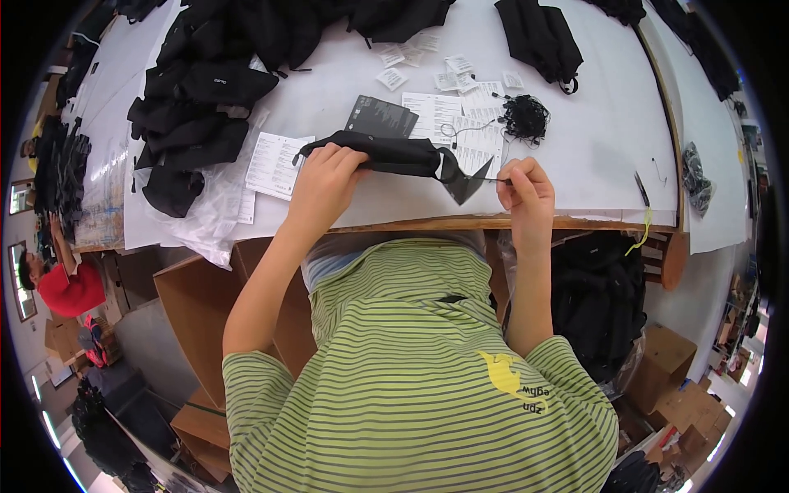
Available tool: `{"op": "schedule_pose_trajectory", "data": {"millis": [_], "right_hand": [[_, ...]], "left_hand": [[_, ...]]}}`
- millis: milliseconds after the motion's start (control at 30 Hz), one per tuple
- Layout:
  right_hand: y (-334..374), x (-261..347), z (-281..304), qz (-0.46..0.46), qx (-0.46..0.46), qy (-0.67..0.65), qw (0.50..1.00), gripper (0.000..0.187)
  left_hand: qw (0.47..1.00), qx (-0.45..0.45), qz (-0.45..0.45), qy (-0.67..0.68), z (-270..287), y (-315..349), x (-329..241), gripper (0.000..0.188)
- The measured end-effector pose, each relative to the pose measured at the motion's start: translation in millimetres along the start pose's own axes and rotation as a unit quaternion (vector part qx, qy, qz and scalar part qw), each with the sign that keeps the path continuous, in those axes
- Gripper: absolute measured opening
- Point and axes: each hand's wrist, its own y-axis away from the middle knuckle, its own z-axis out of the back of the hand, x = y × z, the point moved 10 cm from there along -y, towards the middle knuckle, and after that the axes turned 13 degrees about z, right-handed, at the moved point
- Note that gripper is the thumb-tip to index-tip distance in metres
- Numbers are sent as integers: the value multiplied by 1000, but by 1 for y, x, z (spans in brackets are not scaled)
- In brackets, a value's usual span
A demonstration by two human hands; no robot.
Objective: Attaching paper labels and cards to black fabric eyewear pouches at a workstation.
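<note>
My left hand (329, 179) is closed around one end of a long black fabric pouch (403, 154), held level just above the table's front edge. From the pouch's right end hangs a dark card tag (462, 182) on a thin black string. My right hand (528, 191) pinches the end of that string between thumb and fingers, drawing it out to the right. Behind my hands lie a stack of dark cards (382, 117), printed white sheets (431, 111) and a tangled bundle of black tag strings (524, 118).
Black fabric goods (205, 90) are heaped at the left and back, beside clear plastic (201, 234). Another black pouch (540, 41) lies at the back right. Small white packets (393, 78) are scattered behind. Snips (642, 191) rest near the right edge. A person in red (70, 287) is far left.
</note>
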Motion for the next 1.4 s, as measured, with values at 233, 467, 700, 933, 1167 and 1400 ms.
{"op": "schedule_pose_trajectory", "data": {"millis": [233,467,700,933,1167,1400], "right_hand": [[5,-1,2,33,32,100,994,12],[8,-5,12,25,11,158,987,15],[7,2,0,87,79,502,857,61],[5,-11,-9,133,209,620,744,64],[3,-4,-4,104,189,517,828,55],[-17,-18,-30,189,347,602,694,47]], "left_hand": [[999,-35,-7,16,4,-14,-2,21],[997,-36,-61,18,-7,-16,-6,18],[999,-9,-35,12,-14,-23,-7,17],[999,-1,-52,10,-18,-24,-8,14],[998,1,-61,17,-17,-26,-15,14],[998,-6,-55,-7,10,-28,-35,16]]}}
